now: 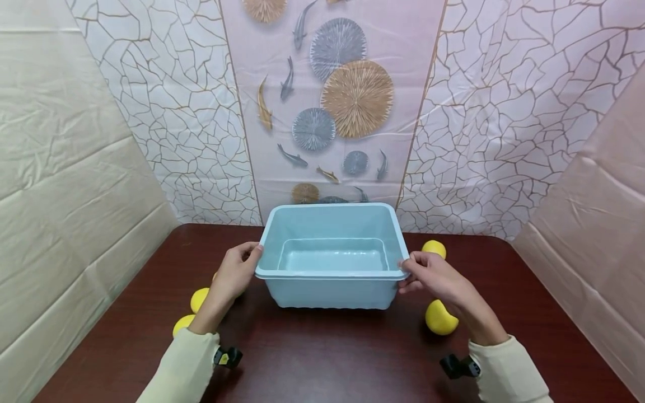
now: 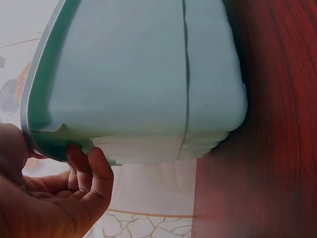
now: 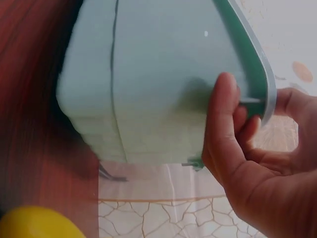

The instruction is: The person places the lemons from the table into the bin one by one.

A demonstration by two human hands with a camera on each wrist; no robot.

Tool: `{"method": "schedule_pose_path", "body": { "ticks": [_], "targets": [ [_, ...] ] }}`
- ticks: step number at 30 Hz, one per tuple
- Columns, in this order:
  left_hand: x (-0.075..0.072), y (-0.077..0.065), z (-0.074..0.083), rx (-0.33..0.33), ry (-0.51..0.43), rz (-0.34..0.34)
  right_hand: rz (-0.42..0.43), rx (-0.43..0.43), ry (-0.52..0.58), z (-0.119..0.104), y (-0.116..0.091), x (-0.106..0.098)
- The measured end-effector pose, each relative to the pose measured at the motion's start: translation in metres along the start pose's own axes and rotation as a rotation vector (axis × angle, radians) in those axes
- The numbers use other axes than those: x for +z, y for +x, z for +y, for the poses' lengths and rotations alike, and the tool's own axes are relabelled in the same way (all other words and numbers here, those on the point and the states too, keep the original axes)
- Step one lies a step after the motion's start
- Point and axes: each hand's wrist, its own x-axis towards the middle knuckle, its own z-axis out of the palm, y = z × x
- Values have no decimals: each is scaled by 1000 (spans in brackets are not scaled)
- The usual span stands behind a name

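A light blue plastic basin [image 1: 332,292], rectangular with a rolled rim, is at the far middle of the table, and nothing lies inside it. My left hand [image 1: 238,272] grips the rim at its left side, thumb on top and fingers curled beneath, as the left wrist view shows at the hand [image 2: 64,188]. On the opposite side my right hand [image 1: 433,274] pinches the rim near the front right corner. In the right wrist view that hand [image 3: 257,153] has fingers under the lip against the wall. Whether the basin's base touches the table, I cannot tell.
Yellow rounded fruits lie on both sides: one [image 1: 434,248] behind my right hand, a curved one [image 1: 441,318] beside the right wrist, and others [image 1: 199,300] partly hidden by my left forearm. A patterned cloth [image 1: 322,112] hangs behind the dark red table [image 1: 322,358].
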Motion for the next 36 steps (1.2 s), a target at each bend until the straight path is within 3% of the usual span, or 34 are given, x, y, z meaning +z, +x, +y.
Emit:
{"method": "schedule_pose_path", "body": {
  "ticks": [8, 13, 19, 29, 36],
  "targets": [
    [6, 1, 1, -2, -41, -3, -73, 44, -139, 6, -2, -13],
    [10, 0, 1, -8, -81, -8, -110, 59, -161, 9, -5, -17],
    [11, -1, 0, -21, -121, -5, -101, 36, -245, 7, -6, -19],
    [11, -1, 1, -38, -128, -35, 104, -3, -541, 1, 9, -21],
    [11, -1, 4, -42, -104, -24, 194, -51, -577, -3, 45, -26]
  ]
}}
